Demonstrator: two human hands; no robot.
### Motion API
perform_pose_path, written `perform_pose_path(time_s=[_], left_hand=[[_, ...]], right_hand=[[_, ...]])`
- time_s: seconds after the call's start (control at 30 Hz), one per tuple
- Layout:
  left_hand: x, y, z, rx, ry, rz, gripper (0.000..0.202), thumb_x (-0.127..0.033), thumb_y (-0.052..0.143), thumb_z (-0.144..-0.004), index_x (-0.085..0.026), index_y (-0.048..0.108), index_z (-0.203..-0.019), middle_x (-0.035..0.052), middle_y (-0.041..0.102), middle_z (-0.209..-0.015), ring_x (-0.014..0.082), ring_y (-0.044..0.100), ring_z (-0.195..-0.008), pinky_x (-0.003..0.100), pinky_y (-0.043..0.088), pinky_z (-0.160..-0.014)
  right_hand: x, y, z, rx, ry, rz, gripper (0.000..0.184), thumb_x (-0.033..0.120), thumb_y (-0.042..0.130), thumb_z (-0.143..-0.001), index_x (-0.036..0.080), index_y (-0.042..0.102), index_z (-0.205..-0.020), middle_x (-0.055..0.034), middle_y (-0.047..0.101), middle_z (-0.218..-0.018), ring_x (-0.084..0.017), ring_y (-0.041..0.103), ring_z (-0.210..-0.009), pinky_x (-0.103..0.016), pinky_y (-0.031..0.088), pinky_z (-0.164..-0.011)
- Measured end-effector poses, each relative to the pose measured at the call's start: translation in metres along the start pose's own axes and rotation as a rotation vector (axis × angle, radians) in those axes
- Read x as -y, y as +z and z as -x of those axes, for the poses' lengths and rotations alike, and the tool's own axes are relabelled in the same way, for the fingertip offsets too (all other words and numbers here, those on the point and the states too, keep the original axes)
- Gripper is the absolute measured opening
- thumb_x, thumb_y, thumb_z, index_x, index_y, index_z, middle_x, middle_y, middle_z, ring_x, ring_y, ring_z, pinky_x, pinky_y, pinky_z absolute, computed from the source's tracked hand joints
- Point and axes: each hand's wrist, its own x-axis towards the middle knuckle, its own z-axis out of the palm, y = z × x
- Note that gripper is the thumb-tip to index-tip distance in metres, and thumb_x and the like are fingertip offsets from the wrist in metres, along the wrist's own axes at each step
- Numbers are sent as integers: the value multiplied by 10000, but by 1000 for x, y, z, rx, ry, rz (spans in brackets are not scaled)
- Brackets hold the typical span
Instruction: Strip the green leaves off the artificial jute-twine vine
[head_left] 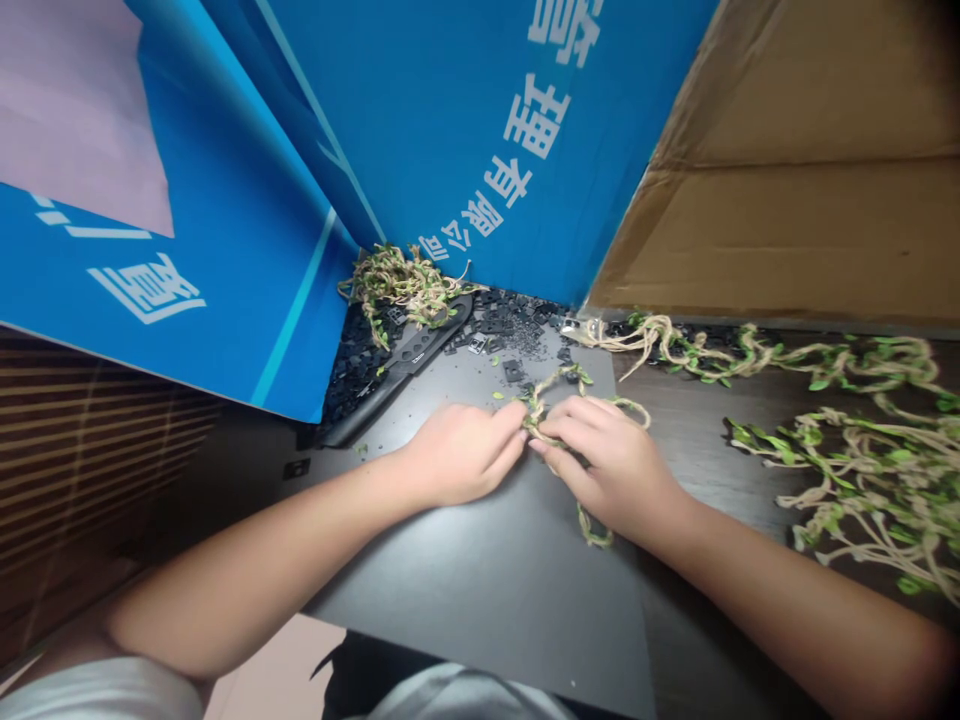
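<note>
Both of my hands meet over a grey mat (480,590), pinching a beige twine cord with green leaves (559,378). My left hand (480,450) has its thumb and fingertips pressed together at the left side of the cord. Just beside it, my right hand (611,455) grips the same cord with bent fingers. One loop of the cord rises above my fingers, and another hangs down onto the mat below my right hand. The exact spot between my fingertips is hidden.
A tangled leafy twine pile (405,285) sits at the back corner beside a black flat tool (409,370) and scattered black chips (514,325). More leafy twine (877,490) lies on the right. Blue panels (480,130) and a cardboard sheet (802,220) wall the back.
</note>
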Motion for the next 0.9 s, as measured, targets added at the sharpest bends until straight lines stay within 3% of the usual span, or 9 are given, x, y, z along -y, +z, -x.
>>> perform_pose_path(time_s=[0.17,0.3,0.5,0.67,0.77,0.9], left_hand=[[1,-1,0,-16,-26,18,256,-372,308,-1064,-210,504,-1032,14,673,-697,222,656,-607,299,376,-543],[1,-2,1,-26,-30,22,247,-374,314,-1066,-217,496,-1008,6,672,-702,226,664,-626,305,345,-543],[1,-2,0,-26,-26,39,230,-361,319,-1063,-217,483,-990,4,658,-689,218,639,-603,306,294,-535],[2,-3,0,-53,-52,138,240,-369,321,-1057,-221,460,-928,-8,585,-637,204,570,-567,308,237,-539],[2,-3,0,-72,-76,243,236,-360,344,-1043,-222,433,-874,-24,511,-603,181,506,-541,300,224,-544],[5,-3,0,-148,-102,451,251,-324,364,-1034,-213,392,-811,-40,458,-613,138,445,-555,278,267,-575]], right_hand=[[0,1,2,12,-32,26,195,97,510,-943,186,638,-1061,-39,661,-853,-201,526,-794,-341,399,-750],[3,0,2,-21,-14,17,282,69,523,-839,180,645,-1068,-21,656,-801,-188,519,-739,-333,396,-736],[4,-1,1,18,-25,9,200,83,507,-818,193,654,-898,6,575,-682,-165,437,-666,-323,330,-697],[5,-3,2,18,-38,-18,192,95,512,-815,188,493,-648,23,472,-600,-139,361,-631,-320,292,-702],[6,-4,2,39,-62,-50,234,82,496,-798,183,398,-611,32,415,-575,-128,314,-615,-316,278,-703],[7,-4,3,97,-81,-103,226,84,489,-785,184,378,-616,34,399,-575,-127,296,-615,-310,277,-709]])
